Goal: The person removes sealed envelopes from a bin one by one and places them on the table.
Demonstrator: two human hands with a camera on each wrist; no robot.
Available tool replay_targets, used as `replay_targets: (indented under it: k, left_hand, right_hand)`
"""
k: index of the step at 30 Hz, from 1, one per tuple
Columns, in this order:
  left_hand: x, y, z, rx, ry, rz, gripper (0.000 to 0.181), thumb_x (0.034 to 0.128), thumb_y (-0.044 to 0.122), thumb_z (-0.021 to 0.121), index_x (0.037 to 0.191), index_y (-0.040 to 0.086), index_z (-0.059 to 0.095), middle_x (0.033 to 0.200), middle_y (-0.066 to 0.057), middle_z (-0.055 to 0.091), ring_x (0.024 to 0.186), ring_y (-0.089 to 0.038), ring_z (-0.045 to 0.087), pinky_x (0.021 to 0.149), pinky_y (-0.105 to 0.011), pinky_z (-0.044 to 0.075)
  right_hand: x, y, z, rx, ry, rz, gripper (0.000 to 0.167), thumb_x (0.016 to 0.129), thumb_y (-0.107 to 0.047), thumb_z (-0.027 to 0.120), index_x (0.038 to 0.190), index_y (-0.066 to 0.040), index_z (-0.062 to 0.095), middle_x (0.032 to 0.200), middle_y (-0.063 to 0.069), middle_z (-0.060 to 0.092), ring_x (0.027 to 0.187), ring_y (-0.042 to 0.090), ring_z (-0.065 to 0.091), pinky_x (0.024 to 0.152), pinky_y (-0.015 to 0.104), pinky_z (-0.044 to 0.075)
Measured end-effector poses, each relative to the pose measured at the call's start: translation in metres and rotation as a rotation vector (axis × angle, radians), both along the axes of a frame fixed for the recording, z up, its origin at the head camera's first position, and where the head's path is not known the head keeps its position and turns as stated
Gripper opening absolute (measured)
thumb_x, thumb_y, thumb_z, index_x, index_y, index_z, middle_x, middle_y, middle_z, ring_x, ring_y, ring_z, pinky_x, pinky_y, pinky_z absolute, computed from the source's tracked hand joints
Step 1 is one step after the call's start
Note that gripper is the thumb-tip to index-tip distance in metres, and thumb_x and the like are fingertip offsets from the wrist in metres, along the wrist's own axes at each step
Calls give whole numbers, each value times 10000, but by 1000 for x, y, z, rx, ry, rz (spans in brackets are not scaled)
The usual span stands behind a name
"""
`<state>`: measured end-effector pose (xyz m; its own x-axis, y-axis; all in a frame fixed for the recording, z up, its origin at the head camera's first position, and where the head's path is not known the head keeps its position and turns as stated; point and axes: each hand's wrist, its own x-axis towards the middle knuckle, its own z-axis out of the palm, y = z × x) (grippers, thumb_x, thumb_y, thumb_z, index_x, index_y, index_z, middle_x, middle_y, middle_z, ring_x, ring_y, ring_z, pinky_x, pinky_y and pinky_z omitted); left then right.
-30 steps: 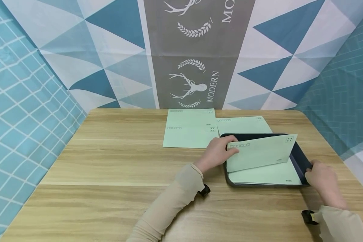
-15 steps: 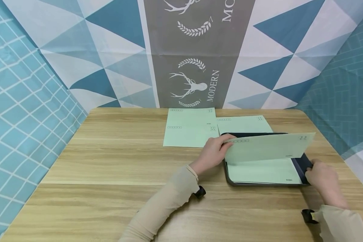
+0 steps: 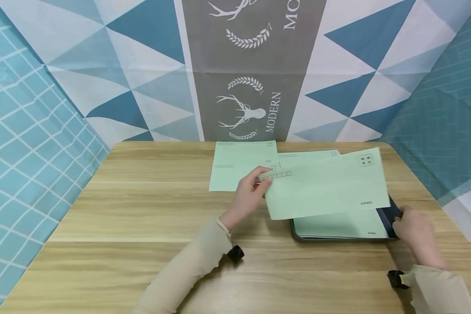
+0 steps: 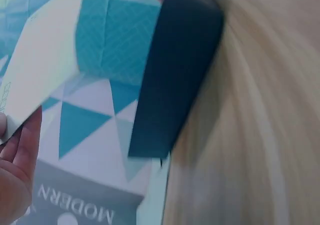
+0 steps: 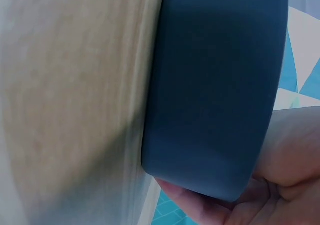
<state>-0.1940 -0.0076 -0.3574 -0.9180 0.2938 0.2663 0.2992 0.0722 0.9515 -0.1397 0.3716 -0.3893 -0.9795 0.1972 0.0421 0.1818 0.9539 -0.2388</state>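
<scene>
My left hand [image 3: 246, 194] pinches the left end of a pale green envelope [image 3: 325, 187], which hangs tilted above the dark tray [image 3: 304, 239]. In the left wrist view the same envelope [image 4: 42, 55] rises from between the thumb and fingers. My right hand [image 3: 414, 231] grips the tray's right end; the right wrist view has that hand [image 5: 285, 185] around the corner of the dark wall [image 5: 215, 95]. More green envelopes [image 3: 341, 224] lie inside the tray, partly hidden by the raised one.
Flat behind the left hand lie overlapping green envelopes [image 3: 239, 152]. Another envelope [image 3: 310, 154] lies beyond the tray, partly covered by the held one. A patterned cloth [image 3: 247, 74] hangs along the back edge of the wooden table [image 3: 141, 218].
The left hand has lifted the envelope up out of the tray and moved it left. My right hand stays on the tray's end.
</scene>
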Motion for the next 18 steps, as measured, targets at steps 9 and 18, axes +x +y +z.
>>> replay_targets:
  k: [9,18]
  left_hand:
    - [-4,-46,-7,58,-77,53,272,902,40,531,1166,-24,508,581,16,367,436,-60,341,436,-184,324]
    - [-11,-92,-22,-35,-154,117,261,916,115,531,1172,72,515,652,7,464,531,-84,364,470,-194,321]
  right_hand:
    - [1,2,3,3,3,-1,296,790,-8,474,981,218,459,876,412,517,755,572,482,571,527,390]
    - [-1,1,0,9,-27,-8,302,791,-18,475,981,217,460,891,407,521,774,570,478,596,525,389]
